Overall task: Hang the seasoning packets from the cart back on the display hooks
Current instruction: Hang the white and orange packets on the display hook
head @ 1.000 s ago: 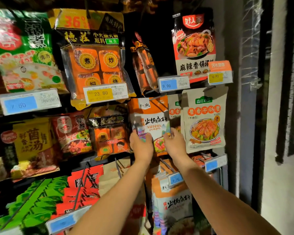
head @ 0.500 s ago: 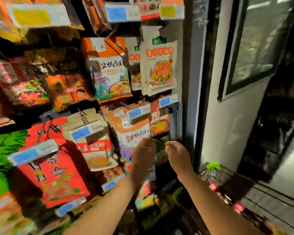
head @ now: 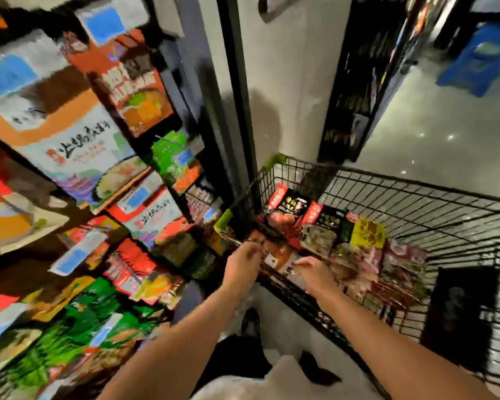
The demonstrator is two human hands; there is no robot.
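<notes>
Both hands (head: 244,262) dropped to cart (head: 416,192) packets (head: 318,226).

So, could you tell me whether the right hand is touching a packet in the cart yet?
Cannot tell: in the head view the right hand sits over the packets in the cart, but blur hides contact.

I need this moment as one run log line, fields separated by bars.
phase: reaching for next packet | left hand: over cart edge | right hand: over packets in cart | grip: unclear, blurred
</notes>
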